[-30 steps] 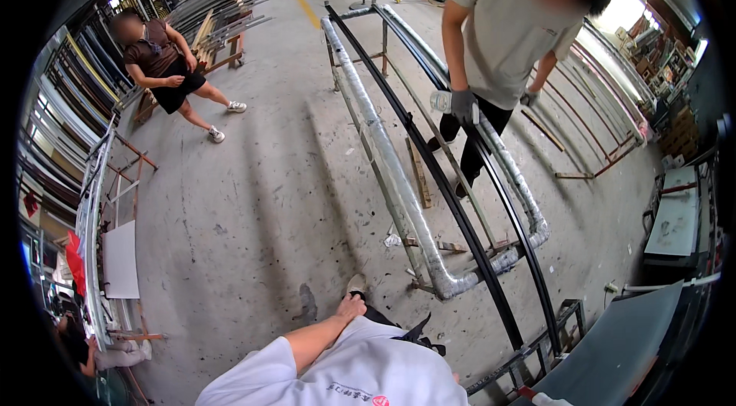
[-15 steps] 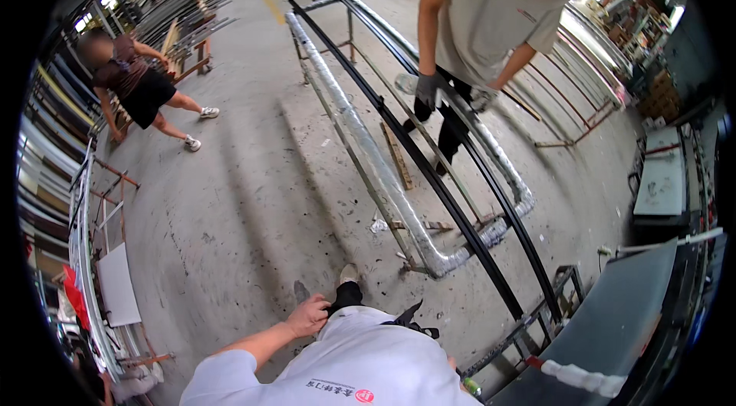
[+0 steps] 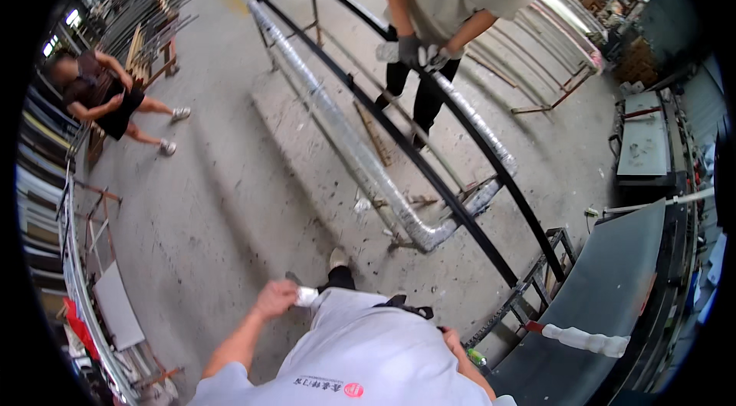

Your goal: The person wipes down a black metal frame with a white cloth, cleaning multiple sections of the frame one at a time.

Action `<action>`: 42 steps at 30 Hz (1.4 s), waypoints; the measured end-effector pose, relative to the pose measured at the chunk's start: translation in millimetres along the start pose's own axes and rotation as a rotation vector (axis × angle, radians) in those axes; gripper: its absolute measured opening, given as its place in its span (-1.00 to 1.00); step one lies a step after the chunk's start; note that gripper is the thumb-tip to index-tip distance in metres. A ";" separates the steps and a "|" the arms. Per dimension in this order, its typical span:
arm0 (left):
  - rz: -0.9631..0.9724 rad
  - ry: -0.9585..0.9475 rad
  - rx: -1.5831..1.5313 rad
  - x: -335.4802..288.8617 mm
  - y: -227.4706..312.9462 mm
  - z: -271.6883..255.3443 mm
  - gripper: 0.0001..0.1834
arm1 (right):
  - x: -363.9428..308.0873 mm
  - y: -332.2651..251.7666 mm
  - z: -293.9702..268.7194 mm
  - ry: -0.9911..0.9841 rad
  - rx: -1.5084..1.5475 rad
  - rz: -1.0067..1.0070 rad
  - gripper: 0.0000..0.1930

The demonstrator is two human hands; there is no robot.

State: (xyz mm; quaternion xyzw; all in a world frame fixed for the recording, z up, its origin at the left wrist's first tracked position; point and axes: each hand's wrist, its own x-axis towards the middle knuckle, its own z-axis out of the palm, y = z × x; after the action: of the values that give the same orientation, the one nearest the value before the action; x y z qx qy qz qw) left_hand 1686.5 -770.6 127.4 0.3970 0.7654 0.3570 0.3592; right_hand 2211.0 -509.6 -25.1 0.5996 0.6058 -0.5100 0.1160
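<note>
Two hands belong to the wearer, and only the left hand (image 3: pixel 276 300) shows plainly: it hangs at the person's hip with its grip curled shut round a small white wad (image 3: pixel 307 296) (a rag or a bit of wrapping, too small to tell). The right hand (image 3: pixel 452 343) is mostly hidden behind the white shirt at the other hip, so I cannot tell whether its grip is open or closed, or whether it holds anything.

The nearest work lies ahead and slightly right of the feet: a long foil-wrapped frame (image 3: pixel 337 130) resting on low metal stands (image 3: pixel 537 283) above the concrete floor (image 3: pixel 215 199). Its long axis runs away from the wearer, from the rounded near corner (image 3: pixel 429 233) up toward the far end, with a black bar (image 3: pixel 399 138) lying alongside it. That near corner sits nearer the right hand than the left, though well apart from both.

A co-worker in grey gloves (image 3: pixel 418 52) grips the frame's far rail; another person (image 3: pixel 103 95) stands off to the left.
</note>
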 end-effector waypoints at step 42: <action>0.331 0.314 -0.219 153.2 257.1 13.7 -0.56 | -105.6 -478.0 -20.9 -0.426 1.241 -0.573 -0.70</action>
State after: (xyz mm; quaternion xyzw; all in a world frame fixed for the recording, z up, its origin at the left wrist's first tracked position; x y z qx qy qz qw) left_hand 1722.9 -524.1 293.8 0.4153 0.6931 0.5490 0.2136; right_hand 1843.9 -443.6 292.7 0.2596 0.3015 -0.8771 -0.2691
